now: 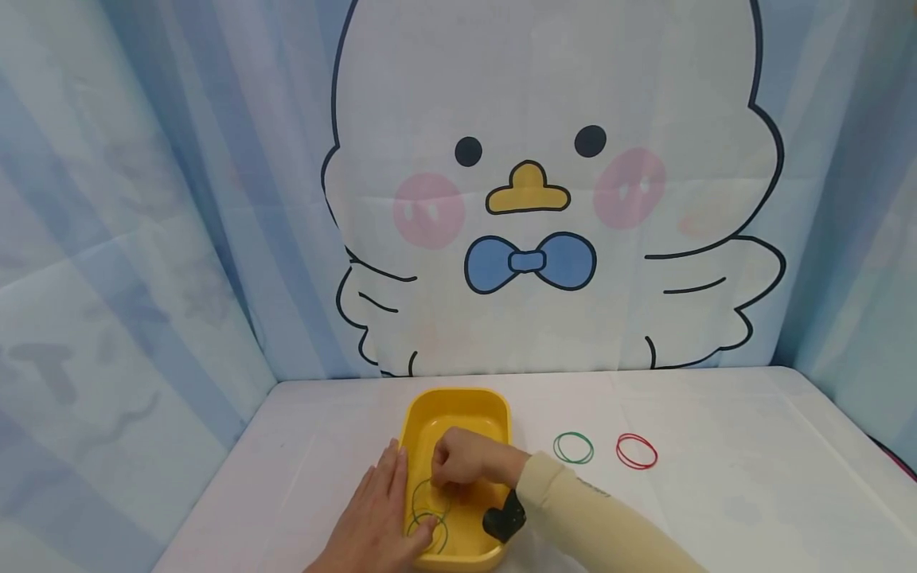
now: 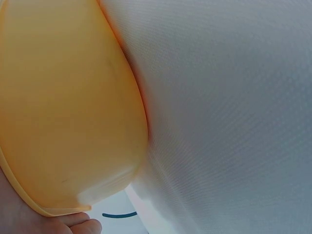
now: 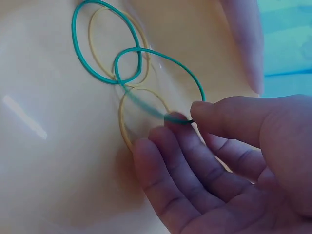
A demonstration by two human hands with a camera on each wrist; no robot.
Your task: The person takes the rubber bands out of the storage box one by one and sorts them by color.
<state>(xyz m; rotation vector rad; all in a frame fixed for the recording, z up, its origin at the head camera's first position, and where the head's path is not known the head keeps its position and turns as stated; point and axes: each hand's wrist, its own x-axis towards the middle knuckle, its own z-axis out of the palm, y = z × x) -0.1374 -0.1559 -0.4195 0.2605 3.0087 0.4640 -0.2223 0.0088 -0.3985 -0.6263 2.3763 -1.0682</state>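
A yellow tray (image 1: pixel 458 402) stands on the white table, holding thin green and yellow rubber bands. My left hand (image 1: pixel 376 517) rests along the tray's left rim, fingers straight and thumb reaching over the inside. Its fingertips (image 2: pixel 87 227) show at the rim in the left wrist view. My right hand (image 1: pixel 469 460) is inside the tray, pinching a green rubber band (image 3: pixel 197 80) between thumb and forefinger. That band overlaps another green rubber band (image 3: pixel 74 39). Two yellow rubber bands (image 3: pixel 121 119) lie around them, one partly behind my fingers.
On the table right of the tray lie green rubber bands (image 1: pixel 573 462) and, farther right, red rubber bands (image 1: pixel 636 467). A black heart-shaped thing (image 1: pixel 505 519) is by my right sleeve, over the tray's edge. A printed curtain (image 1: pixel 530 334) hangs behind the table.
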